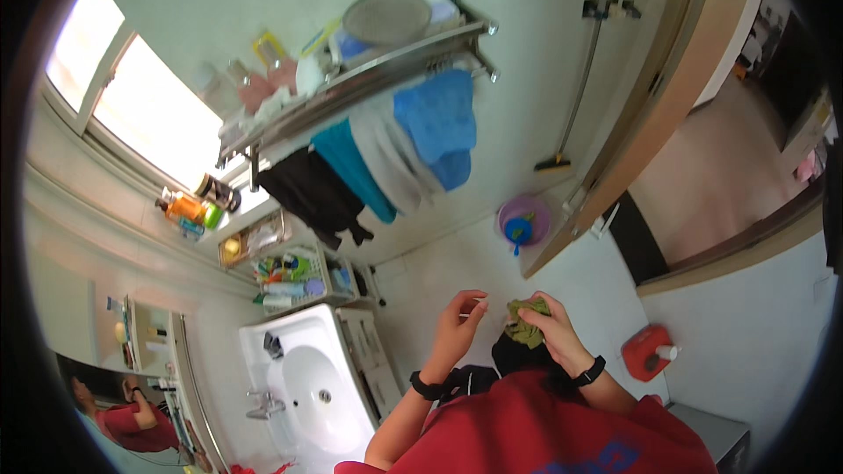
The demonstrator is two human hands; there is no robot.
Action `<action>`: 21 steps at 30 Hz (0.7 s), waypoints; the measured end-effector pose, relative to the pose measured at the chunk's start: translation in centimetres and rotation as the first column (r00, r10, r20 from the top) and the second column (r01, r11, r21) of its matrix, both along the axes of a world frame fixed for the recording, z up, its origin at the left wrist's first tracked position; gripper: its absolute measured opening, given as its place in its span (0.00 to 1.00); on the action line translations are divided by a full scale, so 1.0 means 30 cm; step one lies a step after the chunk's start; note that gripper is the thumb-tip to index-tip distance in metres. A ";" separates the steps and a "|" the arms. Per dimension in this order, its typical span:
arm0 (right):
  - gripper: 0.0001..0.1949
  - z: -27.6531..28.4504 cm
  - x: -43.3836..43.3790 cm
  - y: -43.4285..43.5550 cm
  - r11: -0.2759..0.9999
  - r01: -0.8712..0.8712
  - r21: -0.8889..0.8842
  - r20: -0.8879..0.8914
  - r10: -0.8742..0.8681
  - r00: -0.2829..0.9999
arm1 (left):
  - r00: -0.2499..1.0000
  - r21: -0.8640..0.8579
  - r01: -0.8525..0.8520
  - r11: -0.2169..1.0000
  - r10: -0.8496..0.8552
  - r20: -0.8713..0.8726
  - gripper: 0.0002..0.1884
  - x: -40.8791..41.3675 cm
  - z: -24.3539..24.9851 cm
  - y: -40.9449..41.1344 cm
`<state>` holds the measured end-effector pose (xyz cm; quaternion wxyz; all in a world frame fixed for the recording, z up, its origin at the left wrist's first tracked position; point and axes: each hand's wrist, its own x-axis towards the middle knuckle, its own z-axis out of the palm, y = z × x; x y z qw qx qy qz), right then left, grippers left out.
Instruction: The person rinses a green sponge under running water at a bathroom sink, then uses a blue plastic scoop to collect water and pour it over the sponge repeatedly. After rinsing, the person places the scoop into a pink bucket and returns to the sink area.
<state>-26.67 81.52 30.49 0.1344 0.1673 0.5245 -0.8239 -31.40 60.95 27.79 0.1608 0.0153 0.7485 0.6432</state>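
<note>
A crumpled olive-green cloth [527, 332] is bunched in my right hand [560, 329], the thumb pressed over its top. My left hand [459, 329] hovers just to the left of it, fingers curled but apart, holding nothing. A gap separates that hand from the cloth. Both hands are in front of my body, above the pale floor, and each wrist wears a black band. Left of my left arm is a white washbasin [309, 401] with a chrome tap [265, 405].
Towels, among them a blue towel [438, 125], hang from a metal wall rack [369, 69]. A purple basin [527, 210] holding a blue item stands near the wooden door [632, 125]. A broom [579, 92] hangs on the wall. A storage rack [296, 276] adjoins the washbasin.
</note>
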 end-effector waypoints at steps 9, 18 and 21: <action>0.11 0.059 -0.131 0.270 0.969 0.243 0.041 -0.077 -0.240 0.968 | 0.749 0.064 0.355 0.933 -0.243 -0.617 0.43 -0.487 0.391 0.551; 0.11 -0.026 -0.080 0.369 0.821 0.550 0.150 -0.010 -0.555 0.832 | 0.574 0.093 0.658 0.747 -0.418 -0.704 0.37 -0.569 0.461 0.774; 0.12 0.018 -0.040 0.378 0.689 0.721 0.081 0.003 -0.723 0.691 | 0.531 0.094 0.719 0.689 -0.456 -0.714 0.36 -0.607 0.461 0.768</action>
